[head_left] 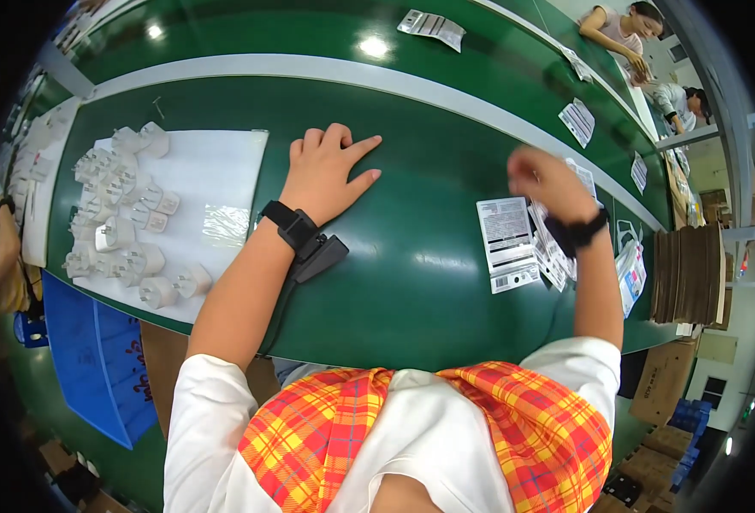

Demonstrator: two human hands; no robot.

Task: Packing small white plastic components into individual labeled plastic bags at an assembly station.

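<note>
My left hand (322, 178) rests palm down on the green tabletop (386, 299), its fingers spread and nothing in them. Above some flat silver-and-white printed packets (507, 244) is my right hand (552, 185), its fingers curled and smeared by motion. Whether those fingers hold anything is not visible. The packets overlap one another, and my right wrist partly covers them. To the left of my left hand, several white plug-in chargers (114, 233) lie on a white sheet (223, 175), prongs showing on many.
A pale rail (309, 70) separates my table from a green surface carrying more packets (431, 29). At the right are a plastic bag (630, 269) and stacked brown cardboard (687, 274). A blue bin (95, 359) stands below left. Two people work at the far right.
</note>
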